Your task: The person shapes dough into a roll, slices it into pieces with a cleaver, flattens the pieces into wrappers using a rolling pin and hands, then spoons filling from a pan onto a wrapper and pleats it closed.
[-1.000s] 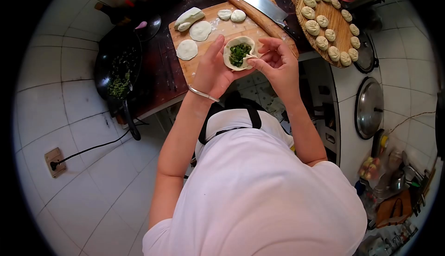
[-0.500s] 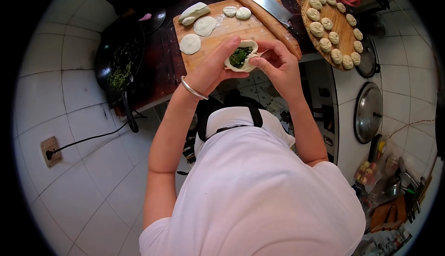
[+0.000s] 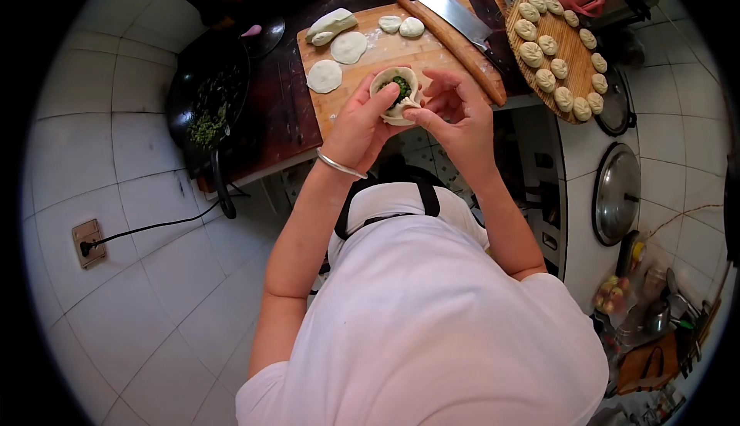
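Green chopped filling shows inside a partly pleated bun (image 3: 406,106) held up over the near edge of the cutting board. My left hand (image 3: 362,127), with a silver bangle at the wrist, cups the bun, its thumb pressing by the filling. The thumb and forefinger of my right hand (image 3: 462,116) pinch the dough rim on the right side. Behind, on the wooden cutting board (image 3: 370,57), lie two flat round wrappers (image 3: 324,77), a roll of dough (image 3: 331,26) and two small dough pieces (image 3: 401,26).
A rolling pin (image 3: 453,50) and a cleaver (image 3: 456,16) lie on the board's right side. Beyond them, a woven tray (image 3: 572,48) bears several pleated buns. At left stands a wok (image 3: 185,94) with green filling, its handle (image 3: 222,187) jutting over the counter edge.
My left thumb has moved in over the filling, and the bun is turned and tilted in my hands. My right fingers have shifted along its rim. The camera view has shifted slightly.
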`<action>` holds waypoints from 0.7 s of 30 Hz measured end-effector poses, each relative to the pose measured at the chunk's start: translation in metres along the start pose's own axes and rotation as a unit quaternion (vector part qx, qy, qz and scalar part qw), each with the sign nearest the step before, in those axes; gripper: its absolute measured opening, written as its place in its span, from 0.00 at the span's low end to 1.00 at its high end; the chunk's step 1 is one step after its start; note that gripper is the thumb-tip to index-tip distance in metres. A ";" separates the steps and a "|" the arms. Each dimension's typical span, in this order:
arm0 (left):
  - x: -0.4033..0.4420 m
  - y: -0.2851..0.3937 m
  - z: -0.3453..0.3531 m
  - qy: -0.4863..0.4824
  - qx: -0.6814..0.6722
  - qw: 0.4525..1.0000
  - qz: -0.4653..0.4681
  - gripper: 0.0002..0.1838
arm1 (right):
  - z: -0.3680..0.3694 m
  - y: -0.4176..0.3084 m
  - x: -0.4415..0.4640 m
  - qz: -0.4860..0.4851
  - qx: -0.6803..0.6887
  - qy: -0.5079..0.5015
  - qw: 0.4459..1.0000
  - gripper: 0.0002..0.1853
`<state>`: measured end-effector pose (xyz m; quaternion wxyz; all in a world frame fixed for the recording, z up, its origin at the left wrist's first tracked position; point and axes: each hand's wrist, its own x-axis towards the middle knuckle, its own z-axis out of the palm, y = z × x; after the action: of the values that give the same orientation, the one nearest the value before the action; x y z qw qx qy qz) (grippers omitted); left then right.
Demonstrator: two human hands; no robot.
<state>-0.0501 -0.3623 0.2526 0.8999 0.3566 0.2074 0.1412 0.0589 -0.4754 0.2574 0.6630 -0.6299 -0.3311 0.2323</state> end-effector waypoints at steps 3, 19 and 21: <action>-0.002 0.002 0.001 0.001 0.002 1.000 0.010 0.17 | -0.001 0.007 0.001 -0.020 -0.012 -0.030 0.999 0.10; -0.004 0.023 -0.002 -0.046 0.136 0.986 -0.081 0.21 | -0.004 0.005 -0.004 -0.100 -0.101 -0.050 0.989 0.07; -0.003 0.023 -0.005 -0.058 0.139 0.985 -0.084 0.21 | -0.004 0.004 -0.005 -0.093 -0.091 -0.056 0.990 0.07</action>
<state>-0.0581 -0.3444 0.2661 0.8606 0.4675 0.2015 0.0143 0.0594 -0.4814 0.2527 0.6023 -0.6401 -0.4445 0.1731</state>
